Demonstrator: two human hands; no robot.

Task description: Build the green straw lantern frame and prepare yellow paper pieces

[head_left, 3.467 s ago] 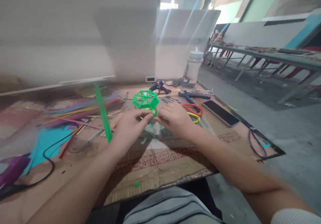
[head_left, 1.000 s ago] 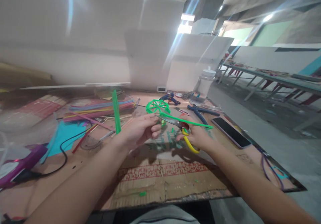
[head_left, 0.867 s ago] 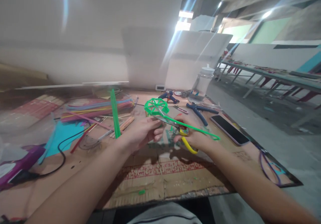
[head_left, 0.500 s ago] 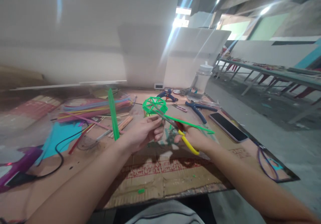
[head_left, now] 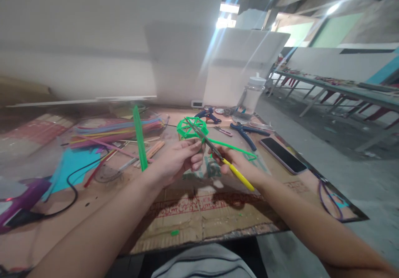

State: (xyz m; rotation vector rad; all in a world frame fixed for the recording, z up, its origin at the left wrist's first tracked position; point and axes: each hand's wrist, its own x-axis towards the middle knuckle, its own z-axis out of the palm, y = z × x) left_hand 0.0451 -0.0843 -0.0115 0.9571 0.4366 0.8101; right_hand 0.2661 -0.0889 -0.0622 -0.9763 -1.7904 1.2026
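Note:
My left hand is closed in a pinch on the near end of a green straw piece, which runs off to the right over the cardboard. My right hand grips yellow-handled scissors; their blades point up and left, close to my left fingertips. Just behind both hands a green straw wheel frame stands on the cardboard work surface. A single green straw sticks up to the left of my left hand.
A bundle of coloured straws lies at the left, with a black cable and a purple glue gun. Blue pliers, a phone, a clear jar and a blue glue gun sit at the right.
My right hand has picked up the yellow scissors and brought them to the straw held by my left hand. The scissors have turned so the blades point further up and left.

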